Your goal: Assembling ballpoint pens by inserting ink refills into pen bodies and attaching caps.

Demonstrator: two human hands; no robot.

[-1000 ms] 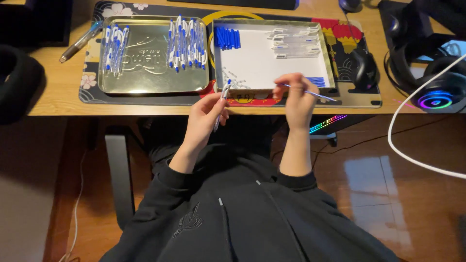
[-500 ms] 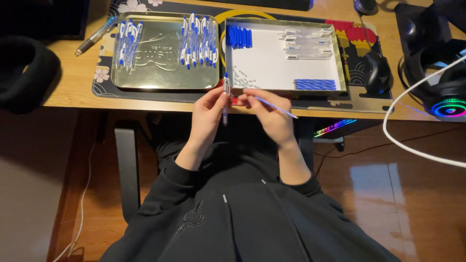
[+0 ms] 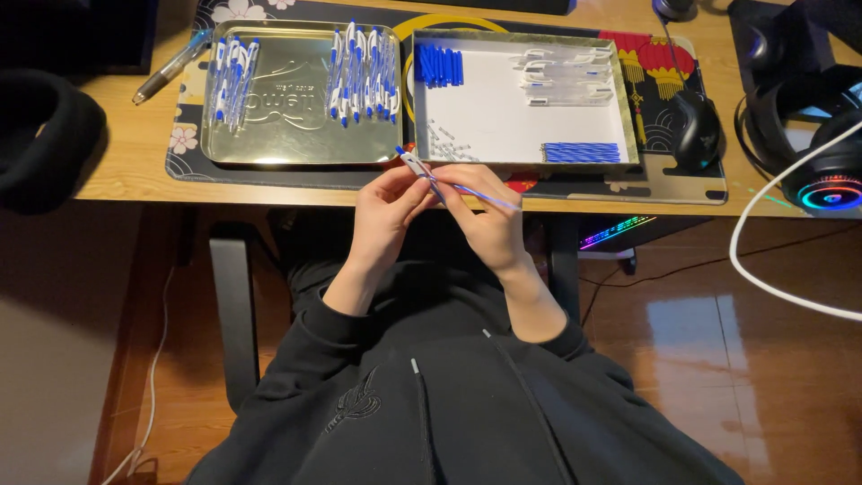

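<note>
Pen barrel (image 3: 415, 163), white with a blue tip, is sitting in the left hand (image 3: 384, 208), pinched between thumb and fingertips just in front of the desk edge (image 3: 126, 184), below the gap between the two trays. Right hand (image 3: 485, 216) is pinching a thin blue refill (image 3: 480, 195), near end meeting the barrel's end, far end pointing right. Looks like both are being held close over the lap so the ends can be lined up by eye; that's my read.

Gold metal tray (image 3: 301, 154) on the left is carrying two bunches of finished blue-and-white pens (image 3: 362, 72), laid parallel, probably to keep them apart from loose parts. Embossed lettering on its floor, not reading it.

White-floored box (image 3: 525, 162) on the right is sorting the parts: dark blue caps (image 3: 438, 65) top left, clear barrels (image 3: 566, 76) top right, blue refills (image 3: 581, 153) bottom right, small pale bits, maybe springs (image 3: 446, 141), near the left wall. Can't tell exactly what they are.

Both trays are resting on a dark desk mat (image 3: 669, 184) with flower print at left and red-yellow pattern at right. Spare pen (image 3: 171, 67) is lying off the mat at top left. Mouse (image 3: 699, 130) and headset (image 3: 822, 166) are sitting off to the right.
</note>
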